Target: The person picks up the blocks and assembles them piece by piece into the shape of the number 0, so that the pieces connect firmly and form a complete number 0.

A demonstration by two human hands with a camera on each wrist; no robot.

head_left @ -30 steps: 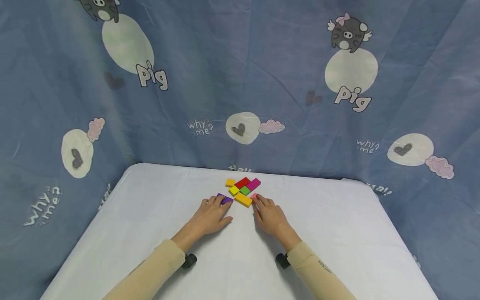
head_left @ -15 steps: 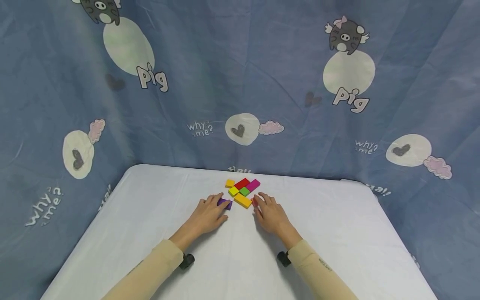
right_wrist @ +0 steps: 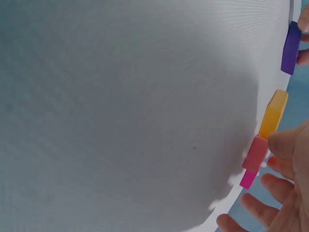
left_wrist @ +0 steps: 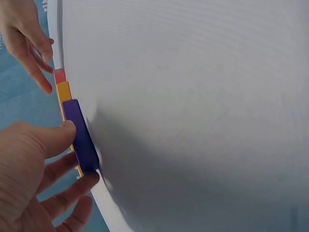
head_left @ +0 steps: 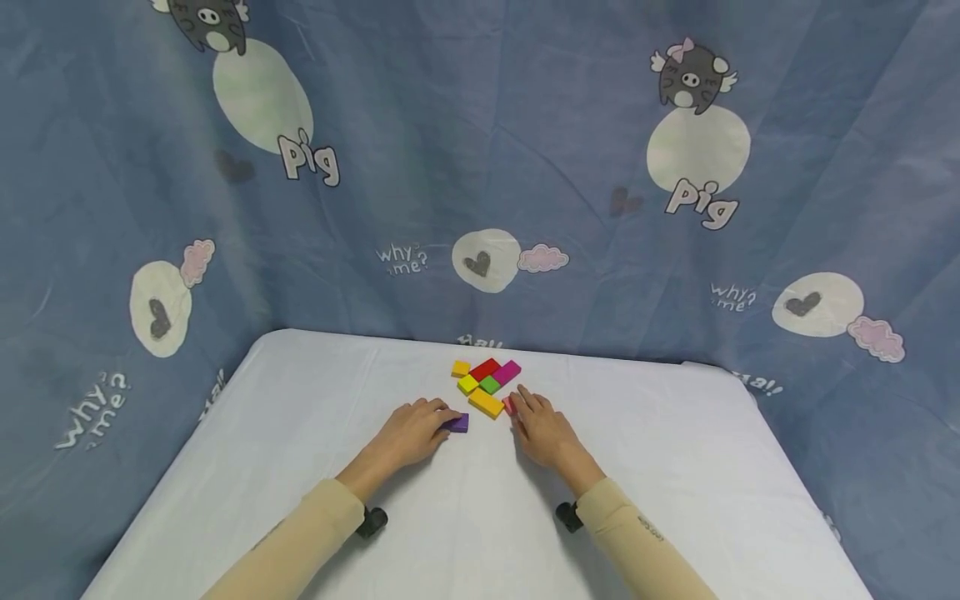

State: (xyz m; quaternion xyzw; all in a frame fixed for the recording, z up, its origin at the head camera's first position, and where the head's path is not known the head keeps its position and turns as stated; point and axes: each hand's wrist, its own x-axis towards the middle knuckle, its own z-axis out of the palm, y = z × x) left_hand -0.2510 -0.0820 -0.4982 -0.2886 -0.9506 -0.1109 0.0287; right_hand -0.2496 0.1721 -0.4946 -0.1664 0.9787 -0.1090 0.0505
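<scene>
My left hand [head_left: 408, 437] pinches a purple block [head_left: 458, 423] between thumb and fingers. In the left wrist view the thumb lies against the near face of that purple block [left_wrist: 80, 137], with fingertips at its far side and lower end. At the right of a small cluster, my right hand [head_left: 547, 433] holds a pink block [head_left: 508, 406] by thumb and index finger. The right wrist view has this pink block [right_wrist: 255, 153] against the end of a long orange-yellow block [right_wrist: 273, 114]; the index finger is partly hidden behind it.
Behind the hands lie a yellow block [head_left: 467, 384], a green block [head_left: 490, 384], a red block [head_left: 484, 369], a magenta block [head_left: 507, 372] and a small orange-yellow block [head_left: 461, 368]. A white-covered table [head_left: 300, 392] meets a blue printed curtain [head_left: 420, 183] at the back.
My left hand has drawn the purple block toward me, away from the cluster, and turned it. The pink block has shifted slightly toward me under my right hand.
</scene>
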